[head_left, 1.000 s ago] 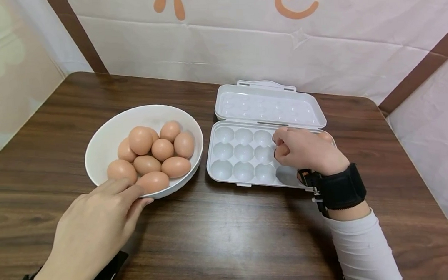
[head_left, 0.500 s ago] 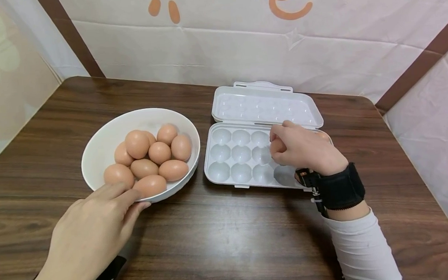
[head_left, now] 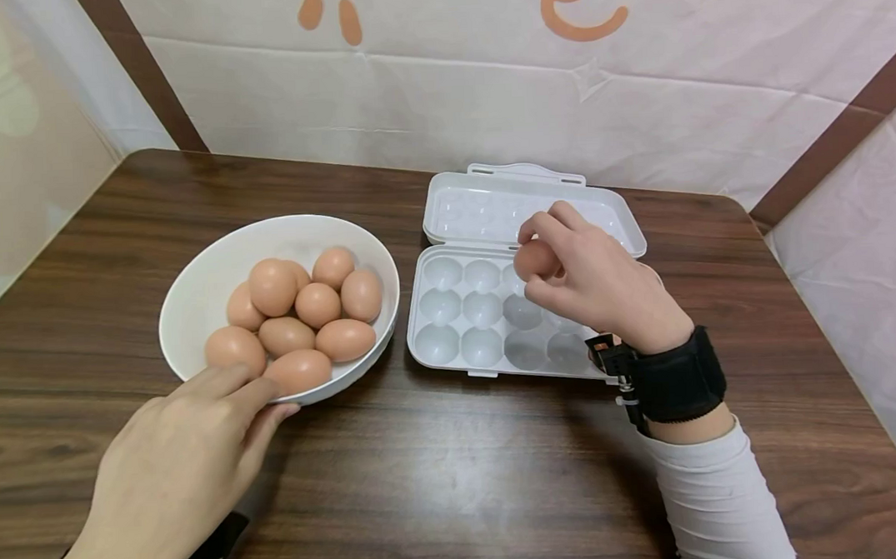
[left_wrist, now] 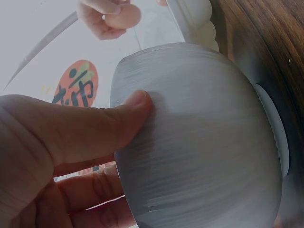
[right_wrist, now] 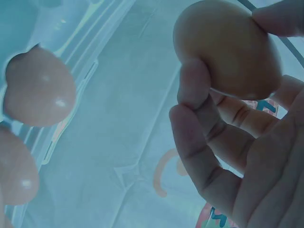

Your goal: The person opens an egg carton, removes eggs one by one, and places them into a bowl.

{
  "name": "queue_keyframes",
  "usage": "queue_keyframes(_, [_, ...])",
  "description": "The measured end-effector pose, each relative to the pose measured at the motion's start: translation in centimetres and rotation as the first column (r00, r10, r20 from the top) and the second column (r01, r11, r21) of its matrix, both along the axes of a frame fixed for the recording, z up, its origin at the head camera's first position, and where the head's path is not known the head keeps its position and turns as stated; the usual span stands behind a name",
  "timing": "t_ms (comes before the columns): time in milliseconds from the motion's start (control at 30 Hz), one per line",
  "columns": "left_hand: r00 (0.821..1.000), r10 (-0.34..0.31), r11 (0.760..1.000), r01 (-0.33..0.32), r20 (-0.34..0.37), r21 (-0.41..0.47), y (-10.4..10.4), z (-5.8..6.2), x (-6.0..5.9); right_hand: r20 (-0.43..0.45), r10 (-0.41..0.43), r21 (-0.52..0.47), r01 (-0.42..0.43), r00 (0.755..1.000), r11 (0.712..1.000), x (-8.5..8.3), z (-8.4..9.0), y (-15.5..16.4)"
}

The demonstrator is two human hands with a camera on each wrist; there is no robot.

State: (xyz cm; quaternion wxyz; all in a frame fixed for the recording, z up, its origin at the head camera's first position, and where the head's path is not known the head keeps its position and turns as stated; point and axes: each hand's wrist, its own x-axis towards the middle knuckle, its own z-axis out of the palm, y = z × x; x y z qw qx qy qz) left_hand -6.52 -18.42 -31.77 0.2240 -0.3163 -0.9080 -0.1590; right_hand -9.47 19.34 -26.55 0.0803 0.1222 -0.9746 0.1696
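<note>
Change: right hand (head_left: 594,281) has risen from the egg tray (head_left: 451,358) cells, at centre-right of the head view, with the egg (head_left: 535,259) pinched between thumb and curled fingertips (right_wrist: 197,90); a second ago it sat low in the tray. Judgement: the egg is lifted, not seated. It now hangs above the tray's back row, before the open lid (head_left: 490,207). Left hand (head_left: 179,475), lower left, fingers nearly straight, rests against the white bowl (head_left: 200,282) wall, thumb (left_wrist: 118,118) pressed flat.

Staged booth, cloth backdrop (head_left: 440,88), wood table (head_left: 442,480)
</note>
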Motion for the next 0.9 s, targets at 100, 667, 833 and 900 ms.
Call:
queue_keyframes(100, [1.000,0.006,1.000,-0.006,0.004,0.001,-0.1,0.0,0.1,-0.018,0.016,-0.019,-0.017,1.000,1.000,0.0,0.3,-0.2])
queue_keyframes(667, [1.000,0.013,1.000,-0.013,0.007,-0.016,-0.2,0.3,0.1,-0.100,0.051,-0.069,-0.058,0.994,0.996,-0.4,2.0,-2.1])
queue_keyframes(833, [0.999,0.031,0.999,-0.030,0.024,-0.017,0.1,0.5,0.4,-0.094,0.074,-0.074,-0.081,0.993,0.994,-0.9,2.1,-2.6])
queue_keyframes(900, [0.998,0.046,0.999,-0.045,0.033,-0.022,0.1,0.6,0.5,-0.099,0.088,-0.082,-0.096,0.991,0.992,-1.1,2.2,-2.8])
